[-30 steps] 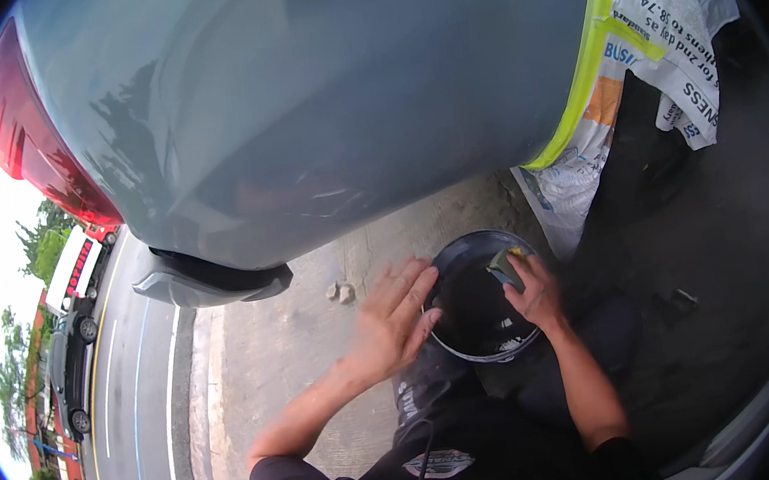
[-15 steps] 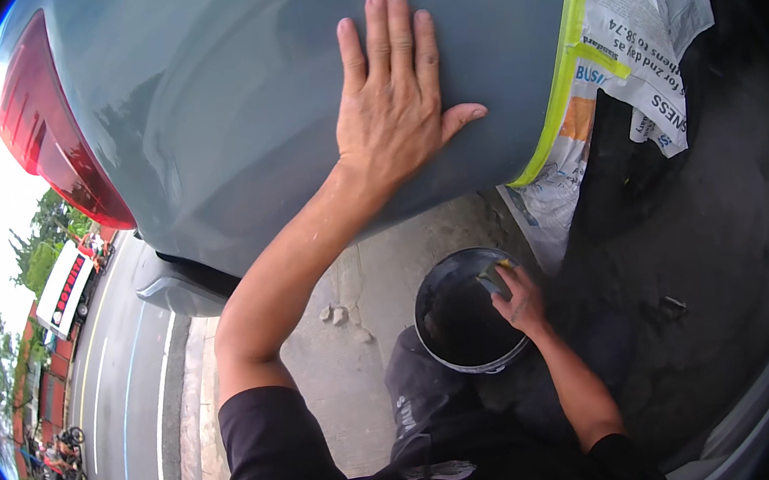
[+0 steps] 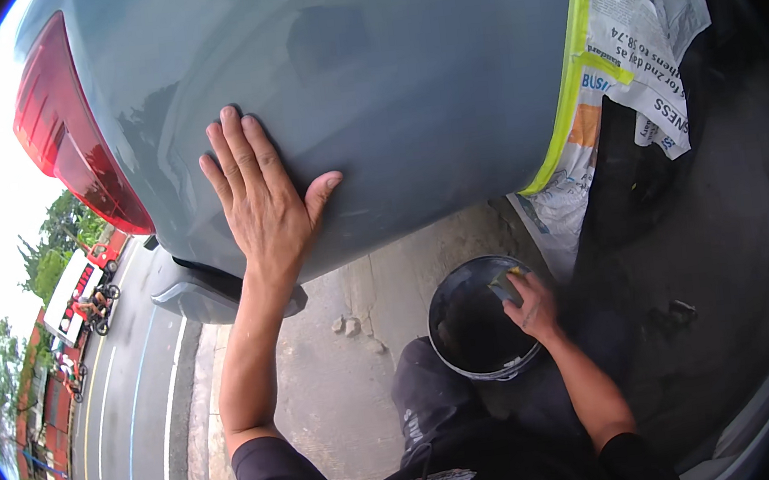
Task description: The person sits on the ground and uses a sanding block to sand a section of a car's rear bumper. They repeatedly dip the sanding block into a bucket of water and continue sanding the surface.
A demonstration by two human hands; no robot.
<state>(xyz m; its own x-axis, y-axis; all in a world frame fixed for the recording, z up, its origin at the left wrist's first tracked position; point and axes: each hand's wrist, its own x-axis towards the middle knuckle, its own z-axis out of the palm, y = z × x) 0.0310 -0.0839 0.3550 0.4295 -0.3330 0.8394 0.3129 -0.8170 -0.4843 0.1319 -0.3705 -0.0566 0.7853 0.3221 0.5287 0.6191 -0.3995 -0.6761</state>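
My left hand (image 3: 263, 205) lies flat on the grey car body panel (image 3: 406, 80), fingers together and thumb spread out. It rests on the lower part of the panel, to the right of the red tail light (image 3: 78, 131). My right hand (image 3: 532, 307) is over the right side of a black bucket (image 3: 437, 337) and pinches a small yellow-and-grey pad (image 3: 504, 288). The bucket stands by my knees, and its inside is dark, so its contents cannot be made out. My right fingertips are partly hidden by the pad.
Newspaper (image 3: 632, 22) is fixed along the panel's right edge with yellow-green masking tape (image 3: 564, 84). A dark bumper part (image 3: 200, 290) juts out below the panel. Concrete ground (image 3: 341, 364) lies beneath, with small stones. To the left runs a road (image 3: 123, 404) with motorcycles and a truck.
My left hand has slid left and downward across the panel, staying flat. My right hand still holds the pad over the bucket. The view has shifted slightly, and traffic has moved on the road.
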